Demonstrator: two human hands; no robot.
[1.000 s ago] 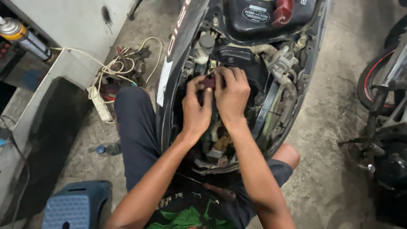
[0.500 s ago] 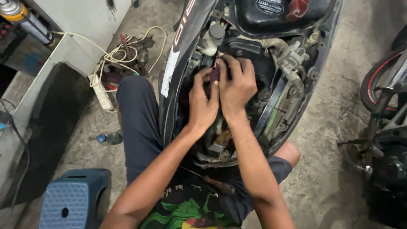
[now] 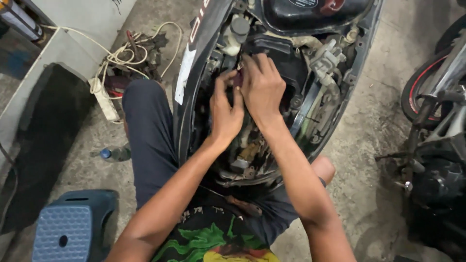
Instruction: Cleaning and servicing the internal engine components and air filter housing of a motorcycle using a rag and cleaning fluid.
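While the scooter's open engine bay (image 3: 291,97) lies tipped toward the seated person, both hands are brought together over one small dark reddish part (image 3: 238,79) near the top of that bay. The left hand (image 3: 224,114) is curled, with thumb and forefinger pinched at the part, and the right hand (image 3: 262,85) is closed over it from the other side, fingers bent down; whether the part is gripped fully or only steadied cannot be told, since the fingers hide most of it. The two-handed pinch seems suited to something small and stiff seated among crowded parts.

Just above the hands, a white plastic reservoir with a grey cap (image 3: 235,34) stands within the bay, and to the right of the hands ribbed grey metal castings (image 3: 324,56) and dull hoses are seen. The bay is framed by glossy black body panels (image 3: 194,73), smooth and curved, with a white sticker on the left one.

Left of the bay, a tangle of cream-coloured cable and a white power strip (image 3: 104,99) are left on the rough concrete floor (image 3: 369,145), beside a small bottle with a blue cap (image 3: 114,154). Below and left of the bay, a blue plastic stool (image 3: 68,228) with a dimpled top is stood. To the right of the bay, another motorcycle (image 3: 437,126) with a red-trimmed wheel is parked.
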